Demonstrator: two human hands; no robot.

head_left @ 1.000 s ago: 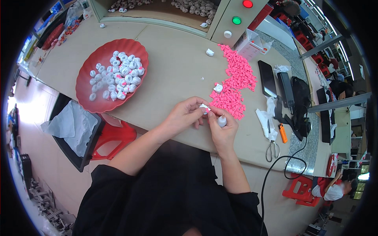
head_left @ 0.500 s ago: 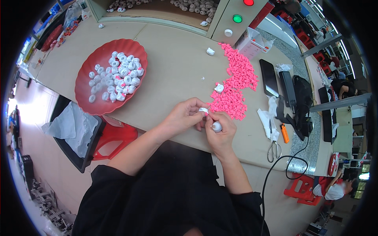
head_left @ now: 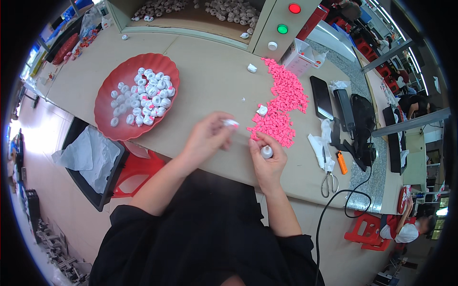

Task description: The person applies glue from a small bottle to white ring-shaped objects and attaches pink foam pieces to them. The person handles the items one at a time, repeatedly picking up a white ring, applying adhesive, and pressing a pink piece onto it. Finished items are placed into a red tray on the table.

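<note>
Your L hand (head_left: 207, 140) pinches a small white piece (head_left: 231, 123) at its fingertips; your R hand (head_left: 268, 157), just beside, grips a white cap (head_left: 266, 152). Pink pellet pile (head_left: 281, 102) lies beyond R hand; red dish (head_left: 102, 109) beyond L.

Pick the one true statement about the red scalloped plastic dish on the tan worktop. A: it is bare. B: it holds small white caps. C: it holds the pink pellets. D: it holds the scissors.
B: the red scalloped plastic dish carries a heap of small white caps, while the loose pink pellets lie spread on the tan worktop to its right, and the scissors lie near the table's right end.
</note>
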